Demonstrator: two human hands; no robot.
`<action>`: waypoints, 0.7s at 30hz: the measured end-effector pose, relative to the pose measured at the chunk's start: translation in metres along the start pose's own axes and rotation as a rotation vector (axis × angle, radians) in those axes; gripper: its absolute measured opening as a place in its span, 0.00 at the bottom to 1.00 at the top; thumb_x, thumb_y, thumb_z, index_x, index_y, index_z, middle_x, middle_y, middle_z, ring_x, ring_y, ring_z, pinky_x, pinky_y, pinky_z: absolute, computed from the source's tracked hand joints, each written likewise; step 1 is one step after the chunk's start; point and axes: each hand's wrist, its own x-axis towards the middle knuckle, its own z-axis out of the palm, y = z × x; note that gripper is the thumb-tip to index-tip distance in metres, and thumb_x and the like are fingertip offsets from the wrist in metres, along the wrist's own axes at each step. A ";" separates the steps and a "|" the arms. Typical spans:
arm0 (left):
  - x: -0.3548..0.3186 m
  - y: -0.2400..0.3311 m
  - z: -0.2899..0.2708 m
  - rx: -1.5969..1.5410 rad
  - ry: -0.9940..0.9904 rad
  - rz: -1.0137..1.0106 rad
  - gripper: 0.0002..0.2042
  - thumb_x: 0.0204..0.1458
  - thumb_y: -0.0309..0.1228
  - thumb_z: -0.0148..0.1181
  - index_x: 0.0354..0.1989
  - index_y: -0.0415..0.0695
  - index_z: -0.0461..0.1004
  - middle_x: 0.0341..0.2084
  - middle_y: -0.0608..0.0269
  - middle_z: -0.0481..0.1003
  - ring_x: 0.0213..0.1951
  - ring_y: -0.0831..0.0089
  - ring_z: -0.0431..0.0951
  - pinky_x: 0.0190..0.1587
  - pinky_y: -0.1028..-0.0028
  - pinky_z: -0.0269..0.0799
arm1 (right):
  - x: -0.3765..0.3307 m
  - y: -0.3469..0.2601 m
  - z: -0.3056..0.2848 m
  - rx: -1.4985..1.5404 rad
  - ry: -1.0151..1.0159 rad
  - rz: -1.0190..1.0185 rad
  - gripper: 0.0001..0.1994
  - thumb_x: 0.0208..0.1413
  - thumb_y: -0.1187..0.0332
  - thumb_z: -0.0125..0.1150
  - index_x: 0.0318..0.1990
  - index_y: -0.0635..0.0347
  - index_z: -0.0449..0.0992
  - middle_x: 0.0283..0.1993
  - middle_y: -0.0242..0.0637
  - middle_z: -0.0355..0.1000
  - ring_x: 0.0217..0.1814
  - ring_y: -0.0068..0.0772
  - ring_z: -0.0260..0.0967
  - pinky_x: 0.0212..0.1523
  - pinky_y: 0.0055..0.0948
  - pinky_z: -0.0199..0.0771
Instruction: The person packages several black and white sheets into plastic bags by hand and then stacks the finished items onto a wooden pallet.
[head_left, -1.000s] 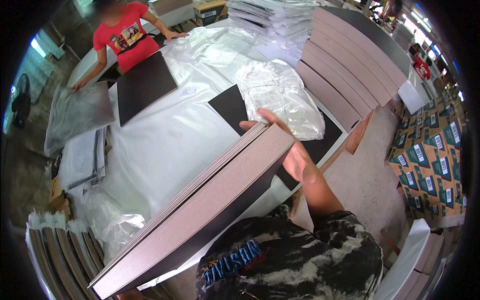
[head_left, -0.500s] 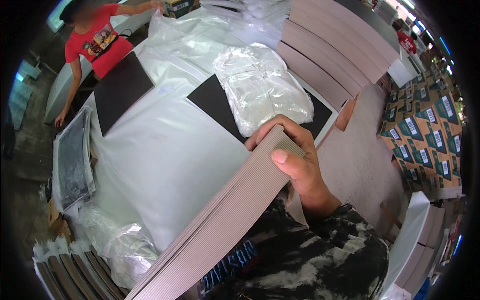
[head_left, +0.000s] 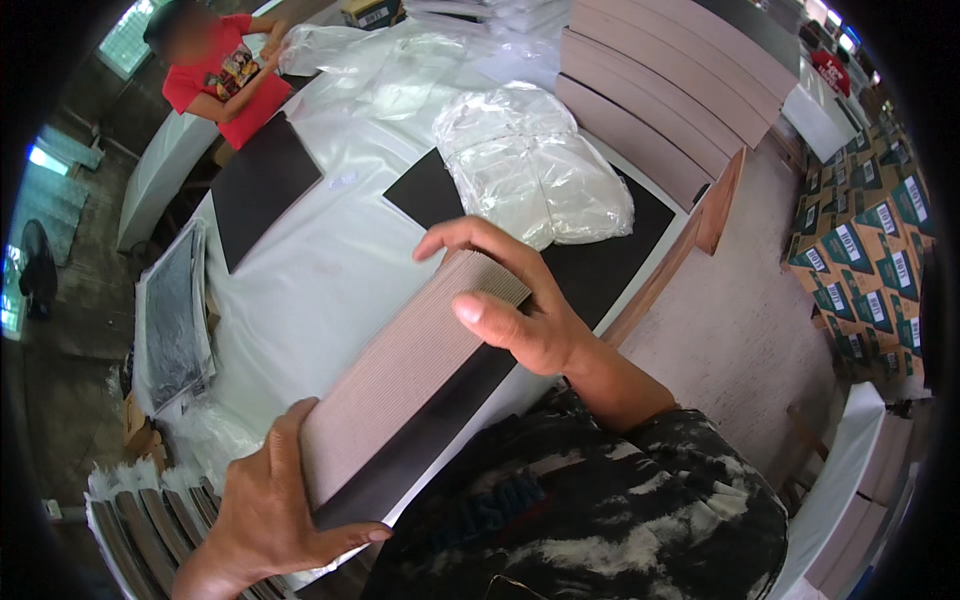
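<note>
A thick stack of grey-brown cardboard sheets (head_left: 410,355) stands over the table in front of me, its ribbed edges toward me. My right hand (head_left: 510,300) grips its far right end, thumb on the ribbed edges and fingers curved round the far side. At the near left end is my left hand (head_left: 270,510), its fingers against the stack and its thumb stretched out apart. Below the stack a black surface (head_left: 430,435) shows. Behind my right hand, a bundle of clear plastic bags (head_left: 535,165) lies on a black sheet (head_left: 640,225).
Across the white-covered table (head_left: 300,310), a person in a red shirt (head_left: 225,75) handles clear plastic near a black board (head_left: 260,190). Tall board stacks (head_left: 660,90) rise at the back right. Printed cartons (head_left: 860,260) stand on the right; wrapped stacks (head_left: 150,520) sit at lower left.
My left hand has come into view at the stack's near end. The stack and my right hand have moved left. The person opposite has brought both hands together at the plastic.
</note>
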 end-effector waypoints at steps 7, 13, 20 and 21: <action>0.013 0.020 0.019 -0.106 0.112 0.025 0.35 0.44 0.35 0.59 0.54 0.25 0.51 0.33 0.32 0.69 0.33 0.43 0.76 0.38 0.60 0.71 | -0.017 0.000 -0.008 -0.017 -0.029 0.029 0.27 0.50 0.50 0.52 0.48 0.66 0.65 0.35 0.41 0.68 0.33 0.25 0.64 0.36 0.25 0.64; 0.010 0.020 0.019 -0.089 0.154 0.016 0.35 0.44 0.35 0.59 0.54 0.25 0.52 0.33 0.31 0.69 0.32 0.43 0.76 0.38 0.60 0.71 | -0.053 0.003 -0.009 -0.440 0.250 -0.325 0.40 0.54 0.44 0.44 0.60 0.75 0.50 0.59 0.54 0.55 0.60 0.45 0.51 0.60 0.37 0.45; 0.014 0.019 0.020 -0.082 0.200 -0.014 0.37 0.39 0.35 0.62 0.54 0.26 0.54 0.33 0.32 0.70 0.34 0.44 0.76 0.40 0.61 0.71 | -0.072 0.006 0.003 -0.378 0.227 -0.319 0.38 0.55 0.46 0.42 0.60 0.76 0.50 0.63 0.56 0.50 0.66 0.49 0.46 0.63 0.38 0.41; 0.014 0.018 0.020 -0.081 0.197 -0.022 0.37 0.38 0.34 0.63 0.54 0.26 0.54 0.33 0.32 0.70 0.34 0.44 0.76 0.41 0.61 0.70 | -0.073 0.006 0.005 -0.354 0.240 -0.320 0.37 0.55 0.47 0.43 0.60 0.76 0.50 0.63 0.56 0.51 0.65 0.49 0.46 0.62 0.38 0.41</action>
